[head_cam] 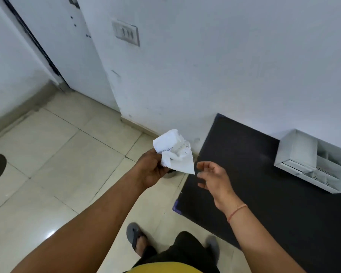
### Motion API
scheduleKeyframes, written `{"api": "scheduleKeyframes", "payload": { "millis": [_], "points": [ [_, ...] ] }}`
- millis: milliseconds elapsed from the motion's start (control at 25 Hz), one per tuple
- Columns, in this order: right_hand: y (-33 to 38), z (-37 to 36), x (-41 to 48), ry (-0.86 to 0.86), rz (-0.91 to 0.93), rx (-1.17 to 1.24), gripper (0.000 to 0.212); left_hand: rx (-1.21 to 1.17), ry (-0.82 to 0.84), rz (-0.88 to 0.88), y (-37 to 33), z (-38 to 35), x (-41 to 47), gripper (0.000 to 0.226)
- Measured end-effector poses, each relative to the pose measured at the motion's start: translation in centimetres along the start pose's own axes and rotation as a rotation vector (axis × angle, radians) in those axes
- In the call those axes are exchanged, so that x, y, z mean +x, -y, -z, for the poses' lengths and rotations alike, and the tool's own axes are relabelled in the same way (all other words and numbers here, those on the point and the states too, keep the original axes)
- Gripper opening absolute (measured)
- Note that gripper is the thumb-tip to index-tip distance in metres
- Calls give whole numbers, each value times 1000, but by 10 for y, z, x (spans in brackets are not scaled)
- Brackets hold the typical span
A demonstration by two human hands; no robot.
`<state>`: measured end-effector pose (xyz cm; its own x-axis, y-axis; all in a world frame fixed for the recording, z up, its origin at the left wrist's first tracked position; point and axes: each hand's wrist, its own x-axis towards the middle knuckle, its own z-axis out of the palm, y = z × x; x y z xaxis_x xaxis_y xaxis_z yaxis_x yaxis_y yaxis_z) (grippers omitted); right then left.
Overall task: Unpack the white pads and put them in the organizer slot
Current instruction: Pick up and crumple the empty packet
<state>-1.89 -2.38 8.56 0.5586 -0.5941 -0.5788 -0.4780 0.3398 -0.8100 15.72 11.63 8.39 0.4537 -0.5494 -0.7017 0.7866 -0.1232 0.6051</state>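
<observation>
White, crumpled wrapping with the pads [172,152] sits clutched in the left hand [153,170], above the tiled floor [53,154]. The right hand [212,177] hovers just beside it, fingers spread, holding nothing. The white organizer [311,164] rests on the black table [254,184], well apart.

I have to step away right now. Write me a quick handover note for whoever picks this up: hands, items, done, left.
Left hand: gripping the crumpled pack of white pads, held above the floor beside the black table.
Right hand: open, empty, just right of the pack, not touching it.
White organizer: on the table against the wall, at far right.
Done: pack picked up, wrapper looks partly opened.
Left: pull the pads out, place them in an organizer slot.
</observation>
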Motion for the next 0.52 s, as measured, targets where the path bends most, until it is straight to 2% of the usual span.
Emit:
{"api": "scheduleKeyframes", "payload": {
  "millis": [80, 200, 280, 360, 440, 520],
  "points": [
    [9, -35, -4, 85, 44, -5, 34, 30, -26, 35, -20, 17, -2, 45],
    [37, -80, 2, 157, 65, 296, 39, 261, -32, 88, -42, 35, 1, 41],
    [54, -99, 18, 56, 40, 378, 33, 437, -2, 82, -54, 39, 11, 40],
    [59, -110, 42, -84, 11, 304, 25, 528, 27, 66, -66, 40, 31, 41],
    [61, -116, 65, -170, -17, 285, 18, 535, 41, 55, -80, 39, 52, 42],
    [63, -119, 93, -252, -84, 365, 18, 492, 60, 76, -96, 41, 77, 35]
  ]
}}
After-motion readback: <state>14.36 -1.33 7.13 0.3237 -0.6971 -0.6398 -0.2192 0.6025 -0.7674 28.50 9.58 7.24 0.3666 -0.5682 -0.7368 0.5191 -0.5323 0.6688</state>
